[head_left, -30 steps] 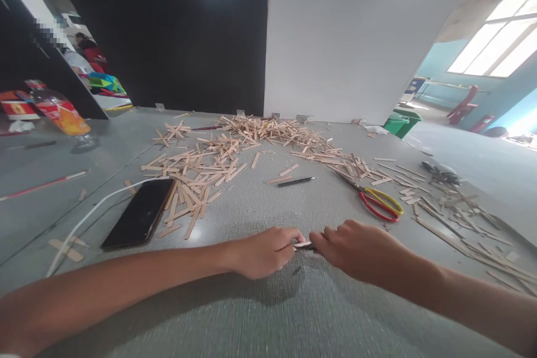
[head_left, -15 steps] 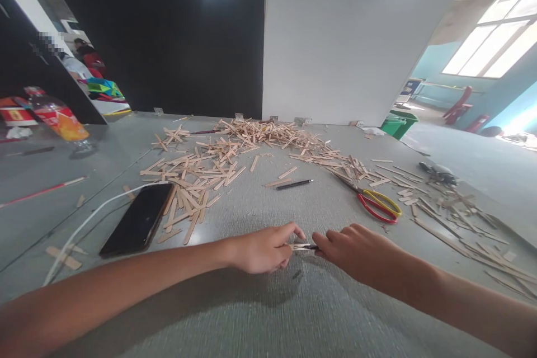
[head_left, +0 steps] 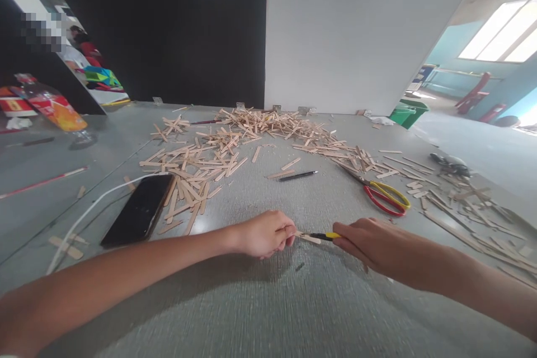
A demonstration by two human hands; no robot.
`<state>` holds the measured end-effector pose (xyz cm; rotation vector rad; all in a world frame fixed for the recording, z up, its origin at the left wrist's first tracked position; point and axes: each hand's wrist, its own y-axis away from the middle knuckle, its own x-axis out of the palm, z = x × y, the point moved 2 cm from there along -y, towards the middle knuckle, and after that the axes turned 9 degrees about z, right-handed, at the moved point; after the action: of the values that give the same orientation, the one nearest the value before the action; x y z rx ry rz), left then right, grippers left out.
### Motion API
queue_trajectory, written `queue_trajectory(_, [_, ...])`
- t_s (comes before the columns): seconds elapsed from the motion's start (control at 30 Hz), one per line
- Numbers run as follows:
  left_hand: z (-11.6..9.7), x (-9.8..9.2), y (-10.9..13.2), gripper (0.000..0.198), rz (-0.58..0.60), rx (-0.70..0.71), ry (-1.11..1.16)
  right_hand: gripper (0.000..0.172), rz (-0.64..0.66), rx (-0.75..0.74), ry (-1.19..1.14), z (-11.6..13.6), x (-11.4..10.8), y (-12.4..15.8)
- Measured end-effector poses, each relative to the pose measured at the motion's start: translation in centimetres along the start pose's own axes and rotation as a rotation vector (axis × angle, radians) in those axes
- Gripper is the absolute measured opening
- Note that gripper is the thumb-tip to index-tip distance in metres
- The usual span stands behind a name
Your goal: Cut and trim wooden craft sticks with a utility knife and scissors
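Near the front middle of the table, my left hand (head_left: 268, 235) is closed on one end of a small wooden stick (head_left: 309, 239), which points to the right. My right hand (head_left: 369, 240) grips the yellow handle of a slim tool (head_left: 323, 236) with a dark front part. The tool's tip reaches the stick beside my left fingertips; whether it is a knife or another tool cannot be told. Beyond the hands lie a black pen (head_left: 297, 176) and scissors (head_left: 388, 198) with red and yellow handles.
Many wooden sticks (head_left: 235, 148) spread in an arc. At left are a phone (head_left: 138, 210) with a white cable, a red pencil (head_left: 44, 182) and a tilted drink bottle (head_left: 59, 109). Thin strips (head_left: 461, 235) lie at right. Upright black and white panels (head_left: 356, 33) stand behind.
My right hand has moved right, away from my left, showing the yellow handle and more of the stick. My left fingers have closed further. The camera view has tilted down slightly.
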<state>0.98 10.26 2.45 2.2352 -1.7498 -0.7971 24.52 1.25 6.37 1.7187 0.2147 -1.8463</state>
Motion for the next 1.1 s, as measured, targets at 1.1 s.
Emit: queue_trajectory(1.1, [0.3, 0.8, 0.3, 0.037, -0.148, -0.001, -0.059, 0.008, -0.055, -0.078, 0.658, 0.1, 0.0, -2.8])
